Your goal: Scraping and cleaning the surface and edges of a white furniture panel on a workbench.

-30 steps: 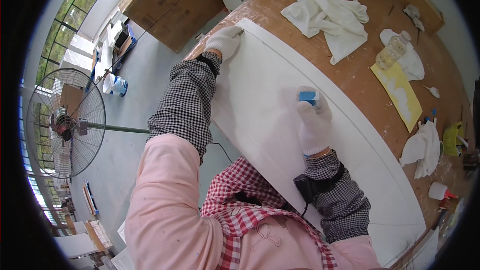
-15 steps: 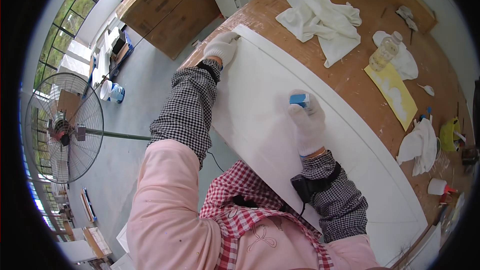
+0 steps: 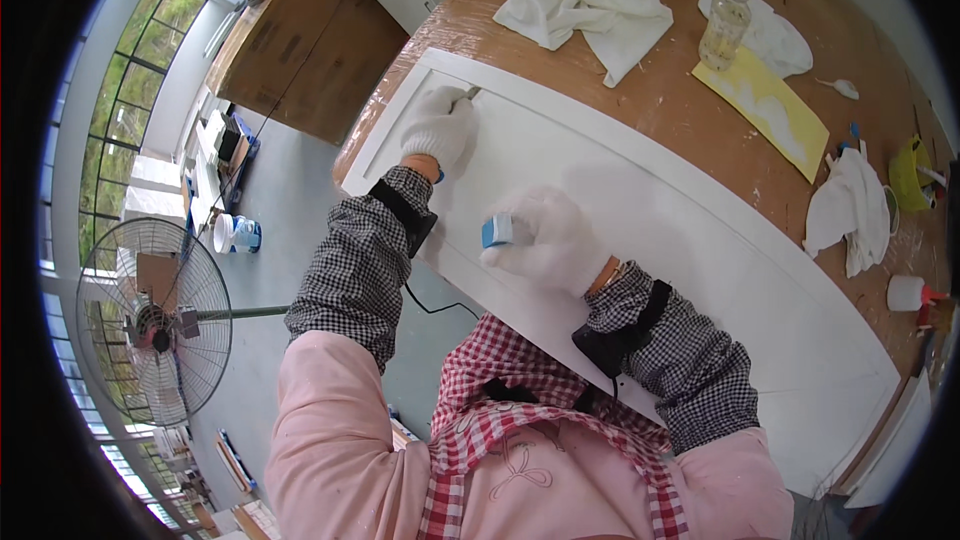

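Note:
A long white panel (image 3: 680, 240) with a raised border lies before me on the brown table. My left hand (image 3: 438, 127), in a white knitted glove, is at its far left end. The fingers are closed, and a small dark tip shows at them near the border's inner edge; the rest is hidden. My right hand (image 3: 555, 240), gloved too, is over the panel's near middle. It grips a small white block with a blue end (image 3: 496, 230), the blue end pointing left.
On the brown table (image 3: 640, 110) behind the panel lie a white cloth (image 3: 590, 5), a clear bottle (image 3: 726, 24), a yellow sheet (image 3: 765, 110), another white rag (image 3: 850, 210) and a red-topped white bottle (image 3: 908, 294). A fan (image 3: 155, 320) and bucket (image 3: 237, 233) stand left.
My right hand has moved left and nearer to me with the block, which has turned. My left hand has moved from the panel's edge onto its face. The view has shifted.

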Available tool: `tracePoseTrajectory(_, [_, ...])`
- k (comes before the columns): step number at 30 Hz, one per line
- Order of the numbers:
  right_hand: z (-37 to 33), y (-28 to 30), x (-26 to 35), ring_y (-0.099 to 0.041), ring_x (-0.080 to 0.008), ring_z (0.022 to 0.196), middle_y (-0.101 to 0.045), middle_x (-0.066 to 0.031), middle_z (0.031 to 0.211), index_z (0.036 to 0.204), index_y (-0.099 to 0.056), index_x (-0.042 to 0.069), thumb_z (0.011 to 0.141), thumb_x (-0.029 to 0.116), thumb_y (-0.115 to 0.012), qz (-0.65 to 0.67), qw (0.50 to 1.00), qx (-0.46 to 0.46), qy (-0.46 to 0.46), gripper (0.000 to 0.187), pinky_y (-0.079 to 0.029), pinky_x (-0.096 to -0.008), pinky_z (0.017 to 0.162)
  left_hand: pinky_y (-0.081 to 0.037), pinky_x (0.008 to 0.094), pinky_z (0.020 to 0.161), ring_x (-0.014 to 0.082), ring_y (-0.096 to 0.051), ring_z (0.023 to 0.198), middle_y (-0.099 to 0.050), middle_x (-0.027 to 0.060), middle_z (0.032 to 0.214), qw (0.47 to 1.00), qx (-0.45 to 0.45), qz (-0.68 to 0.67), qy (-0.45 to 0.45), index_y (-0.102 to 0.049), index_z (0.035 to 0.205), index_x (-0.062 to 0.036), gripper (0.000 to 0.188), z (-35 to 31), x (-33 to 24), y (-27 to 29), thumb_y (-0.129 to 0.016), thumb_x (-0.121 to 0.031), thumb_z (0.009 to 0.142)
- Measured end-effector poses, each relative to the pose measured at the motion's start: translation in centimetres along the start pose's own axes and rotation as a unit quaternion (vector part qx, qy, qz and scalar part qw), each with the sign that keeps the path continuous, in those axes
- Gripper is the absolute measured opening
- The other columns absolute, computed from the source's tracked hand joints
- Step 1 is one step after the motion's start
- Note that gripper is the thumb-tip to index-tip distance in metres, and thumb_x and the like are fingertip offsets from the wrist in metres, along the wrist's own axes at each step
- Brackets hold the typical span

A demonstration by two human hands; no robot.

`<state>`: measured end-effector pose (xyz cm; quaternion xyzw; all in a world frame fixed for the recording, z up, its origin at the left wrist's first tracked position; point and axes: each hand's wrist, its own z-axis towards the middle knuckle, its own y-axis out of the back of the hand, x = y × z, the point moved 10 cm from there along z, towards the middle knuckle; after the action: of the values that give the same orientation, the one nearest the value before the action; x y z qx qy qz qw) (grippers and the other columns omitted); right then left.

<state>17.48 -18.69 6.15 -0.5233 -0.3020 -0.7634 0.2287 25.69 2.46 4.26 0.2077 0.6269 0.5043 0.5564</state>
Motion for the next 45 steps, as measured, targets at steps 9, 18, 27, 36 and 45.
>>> tracePoseTrajectory(9, [-1.3, 1.6, 1.1, -0.069, -0.0329, 0.093, -0.072, -0.0110, 0.097, 0.099, -0.071, 0.007, 0.075, 0.032, -0.081, -0.045, 0.985, -0.115, 0.119, 0.037, -0.053, -0.0435, 0.089, -0.050, 0.0464, 0.094, 0.0406, -0.063, 0.109, -0.068, 0.0218, 0.116, 0.999, 0.012, 0.040, -0.020, -0.070, 0.115, -0.0097, 0.030, -0.9, -2.2, -1.7, -0.056, -0.026, 0.094])
tracePoseTrajectory(18, [-3.5, 5.3, 3.4, -0.069, -0.0301, 0.092, -0.070, -0.0119, 0.101, 0.107, -0.070, 0.007, 0.070, 0.021, -0.087, -0.060, 0.944, -0.283, 0.156, 0.043, -0.056, -0.0401, 0.084, -0.049, 0.0478, 0.095, 0.0424, -0.062, 0.111, -0.066, 0.0242, 0.117, 0.999, 0.006, 0.045, -0.024, -0.068, 0.116, -0.0083, 0.031, -3.1, -5.6, -3.6, -0.055, -0.027, 0.095])
tracePoseTrajectory(27, [-18.3, 22.3, -0.2, -0.064, -0.0128, 0.093, -0.067, -0.0039, 0.106, 0.119, -0.065, 0.004, 0.092, 0.011, -0.073, 0.114, 0.883, -0.455, -0.013, 0.030, -0.053, -0.0282, 0.084, -0.050, 0.0466, 0.094, 0.0419, -0.063, 0.110, -0.068, 0.0231, 0.115, 0.999, 0.045, 0.023, -0.015, -0.067, 0.117, -0.0062, 0.034, -6.4, -8.6, -4.2, -0.053, -0.029, 0.096])
tracePoseTrajectory(36, [-27.2, 28.5, -4.9, -0.062, -0.0105, 0.097, -0.066, -0.0014, 0.108, 0.121, -0.063, 0.000, 0.094, 0.012, -0.071, 0.052, 0.827, -0.558, -0.053, 0.030, -0.050, -0.0252, 0.089, -0.049, 0.0485, 0.095, 0.0430, -0.061, 0.112, -0.066, 0.0240, 0.117, 0.998, 0.056, 0.029, -0.009, -0.065, 0.118, -0.0052, 0.034, -9.7, -12.8, -6.4, -0.051, -0.028, 0.098])
tracePoseTrajectory(45, [-25.5, 26.8, -3.7, -0.063, -0.0120, 0.092, -0.065, -0.0033, 0.104, 0.121, -0.061, -0.001, 0.093, 0.008, -0.070, 0.091, 0.858, -0.504, -0.037, 0.030, -0.054, -0.0274, 0.084, -0.049, 0.0498, 0.095, 0.0440, -0.059, 0.116, -0.064, 0.0264, 0.121, 0.994, 0.081, -0.019, -0.070, -0.063, 0.117, -0.0044, 0.032, -13.3, -16.3, -8.6, -0.049, -0.028, 0.099])
